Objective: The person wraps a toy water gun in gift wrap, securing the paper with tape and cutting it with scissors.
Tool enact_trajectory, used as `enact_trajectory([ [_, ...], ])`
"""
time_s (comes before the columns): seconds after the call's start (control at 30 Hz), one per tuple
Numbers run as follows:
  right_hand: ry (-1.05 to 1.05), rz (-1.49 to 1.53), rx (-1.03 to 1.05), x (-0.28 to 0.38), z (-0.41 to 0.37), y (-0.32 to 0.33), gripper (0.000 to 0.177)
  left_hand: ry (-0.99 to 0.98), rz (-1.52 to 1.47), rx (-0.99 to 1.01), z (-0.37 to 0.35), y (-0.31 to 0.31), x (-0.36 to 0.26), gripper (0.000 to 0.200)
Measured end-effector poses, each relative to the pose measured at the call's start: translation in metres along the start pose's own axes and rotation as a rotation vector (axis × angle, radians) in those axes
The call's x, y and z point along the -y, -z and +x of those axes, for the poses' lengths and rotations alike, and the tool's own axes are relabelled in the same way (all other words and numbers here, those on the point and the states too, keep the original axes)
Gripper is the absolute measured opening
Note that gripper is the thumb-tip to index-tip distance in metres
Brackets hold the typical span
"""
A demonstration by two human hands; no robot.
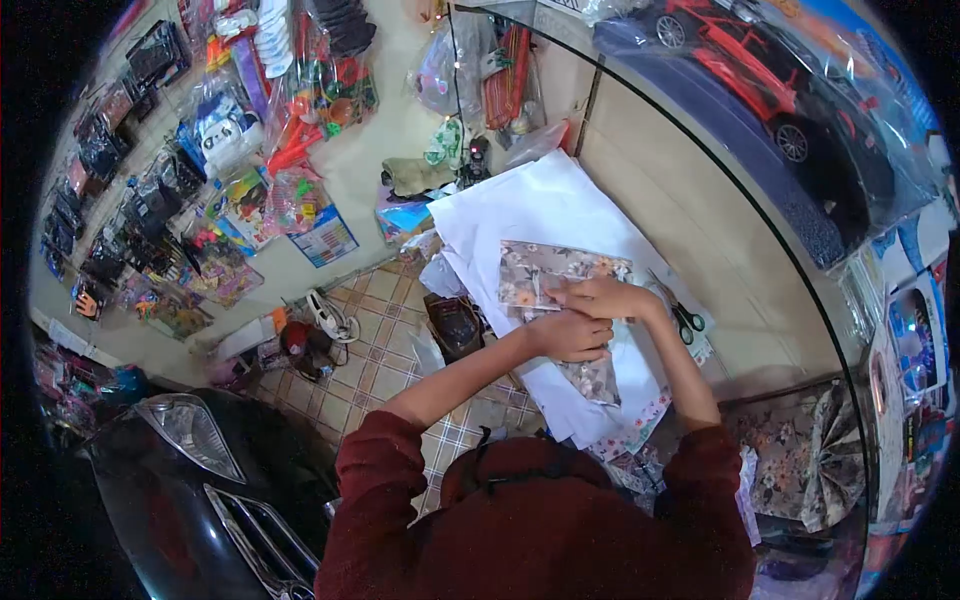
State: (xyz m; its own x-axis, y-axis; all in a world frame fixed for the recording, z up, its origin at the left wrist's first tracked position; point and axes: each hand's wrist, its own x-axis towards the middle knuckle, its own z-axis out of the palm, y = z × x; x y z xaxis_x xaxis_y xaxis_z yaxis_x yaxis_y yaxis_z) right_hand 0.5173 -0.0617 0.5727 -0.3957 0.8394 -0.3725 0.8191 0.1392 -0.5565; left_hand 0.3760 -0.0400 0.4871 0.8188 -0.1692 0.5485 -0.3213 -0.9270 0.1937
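Note:
Floral wrapping paper, brown-grey with orange and white flowers, lies over large white sheets. My right hand reaches in from the right, its fingertips closed at the middle of the floral paper by a small pale patch that I cannot make out. Just below, my left hand rests on the paper with fingers stretched and slightly bent, pointing right. The two hands are close together. More floral paper shows under the left hand. To the right lie scissors with dark handles, touched by neither hand.
A glass panel edge curves along the right, with a boxed red toy car behind it. Packaged toys hang on the left wall. A black ride-on car stands at lower left. An open dark box sits on the tiled floor.

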Motion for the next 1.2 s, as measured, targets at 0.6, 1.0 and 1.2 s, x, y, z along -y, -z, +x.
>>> enact_trajectory([
  [0.6, 0.034, 0.866, -0.427, -0.033, -0.017, -0.032, 0.037, 0.809, 0.367, -0.402, -0.014, 0.003, -0.032, 0.075],
  [1.0, -0.185, 0.526, -0.927, -0.036, -0.018, -0.090, 0.027, 0.848, 0.280, -0.430, -0.016, 0.001, -0.033, 0.073],
  [1.2, -0.158, 0.509, -0.954, -0.051, -0.011, -0.095, 0.025, 0.884, 0.109, -0.587, -0.027, 0.006, -0.029, 0.078],
])
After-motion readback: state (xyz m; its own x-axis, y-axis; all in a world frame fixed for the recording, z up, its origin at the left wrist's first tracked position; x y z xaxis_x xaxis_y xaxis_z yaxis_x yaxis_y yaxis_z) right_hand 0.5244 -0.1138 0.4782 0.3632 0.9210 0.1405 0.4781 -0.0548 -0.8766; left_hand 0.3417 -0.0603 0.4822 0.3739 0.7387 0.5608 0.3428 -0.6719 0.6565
